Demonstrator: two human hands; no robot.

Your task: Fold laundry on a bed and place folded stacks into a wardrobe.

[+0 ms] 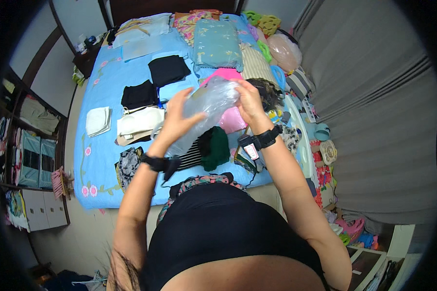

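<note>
A crumpled clear plastic bag (210, 103) is stretched between my hands above the bed. My right hand (250, 101) pinches its upper right end with bent fingers. My left hand (178, 119) is at the bag's other side, thumb spread away from the fingers, the thumb lying against the plastic. Part of the bag hangs below and behind the left hand. Beneath the bag lie a pink folded piece (233, 120), a dark green garment (215, 149) and a black-and-white striped cloth (189, 159).
Folded black garments (169, 70), cream clothes (140, 121) and a white cloth (98, 121) lie on the blue bedsheet (104, 172). Pillows (217, 44) are at the far end. Open shelves (36, 140) stand left; a grey curtain (374, 121) hangs right.
</note>
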